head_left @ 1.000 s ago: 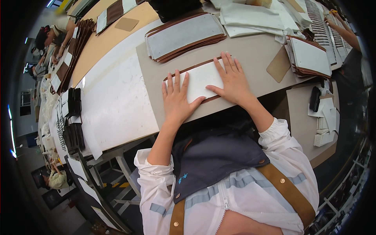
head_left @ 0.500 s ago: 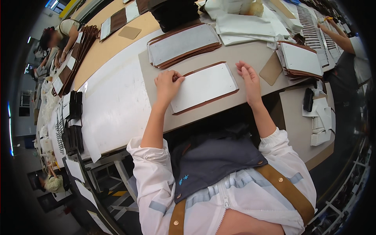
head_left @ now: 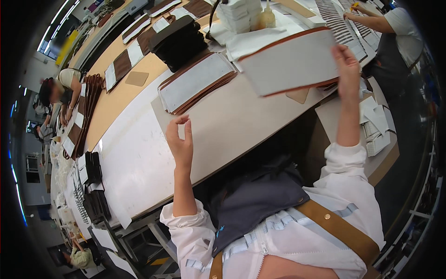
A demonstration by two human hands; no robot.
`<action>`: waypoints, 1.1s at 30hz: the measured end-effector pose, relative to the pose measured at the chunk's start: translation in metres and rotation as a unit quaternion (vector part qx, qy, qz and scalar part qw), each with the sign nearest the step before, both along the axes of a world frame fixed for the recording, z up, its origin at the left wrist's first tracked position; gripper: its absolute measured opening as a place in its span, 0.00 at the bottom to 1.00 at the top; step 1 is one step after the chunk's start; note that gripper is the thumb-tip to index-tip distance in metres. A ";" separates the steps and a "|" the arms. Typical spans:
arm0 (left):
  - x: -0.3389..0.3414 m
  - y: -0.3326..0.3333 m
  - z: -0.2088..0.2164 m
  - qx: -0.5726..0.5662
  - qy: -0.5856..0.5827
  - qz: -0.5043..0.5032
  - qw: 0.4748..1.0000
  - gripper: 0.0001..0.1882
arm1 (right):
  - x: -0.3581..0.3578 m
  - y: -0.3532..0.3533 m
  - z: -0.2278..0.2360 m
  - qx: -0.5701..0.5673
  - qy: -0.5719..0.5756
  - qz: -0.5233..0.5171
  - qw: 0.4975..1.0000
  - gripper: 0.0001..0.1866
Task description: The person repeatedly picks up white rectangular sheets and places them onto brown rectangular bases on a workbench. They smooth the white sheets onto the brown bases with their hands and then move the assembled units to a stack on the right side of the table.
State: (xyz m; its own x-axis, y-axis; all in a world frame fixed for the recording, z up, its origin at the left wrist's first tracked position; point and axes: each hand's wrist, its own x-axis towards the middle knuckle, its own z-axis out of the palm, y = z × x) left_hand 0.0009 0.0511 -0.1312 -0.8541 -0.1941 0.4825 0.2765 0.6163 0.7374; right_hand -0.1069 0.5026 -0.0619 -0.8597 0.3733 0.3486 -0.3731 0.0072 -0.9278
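Note:
A rectangular panel with brown leather edges and a white facing (head_left: 292, 63) is raised off the table, slightly tilted. My right hand (head_left: 347, 69) grips it by the right edge, fingers on the white side. Nothing is in my left hand (head_left: 180, 142), which hovers over the table's front with thumb and bent fingers apart. Just beyond it lies a stack of similar brown-edged panels (head_left: 195, 81). The raised panel covers the part of the table behind it, and one tan card (head_left: 298, 95) shows only partly below it.
A black stack (head_left: 179, 44) stands behind the panel stack, with white sheets (head_left: 255, 44) and a glue-like bottle (head_left: 266, 19) to its right. Another tan card (head_left: 137, 78) lies farther left. Co-workers stand at the far left and far right. A lower side table (head_left: 383, 162) holds white pieces.
My right hand has taken hold of the panel and lifted it from the table toward the upper right. My left hand has let go of its left edge and drawn back left.

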 end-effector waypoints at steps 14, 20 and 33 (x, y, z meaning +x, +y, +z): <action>-0.028 0.001 -0.023 -0.148 0.021 -0.028 0.988 0.10 | -0.079 0.171 -0.059 0.443 -0.060 -0.294 0.845 0.29; -0.109 -0.013 -0.052 -0.320 0.038 0.011 0.946 0.18 | -0.003 -0.094 -0.065 0.399 0.142 -0.057 0.904 0.14; -0.123 -0.010 -0.018 -0.314 0.123 -0.043 0.940 0.04 | 0.053 -0.164 -0.129 0.340 0.027 0.148 0.928 0.16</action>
State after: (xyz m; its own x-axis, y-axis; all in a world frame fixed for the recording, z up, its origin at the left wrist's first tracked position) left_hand -0.1217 0.0409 -0.1491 -0.7019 0.2598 0.6632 0.4592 0.8769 0.1424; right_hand -0.0544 0.3382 -0.1913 -0.8640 -0.1986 0.4627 -0.4979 0.4739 -0.7263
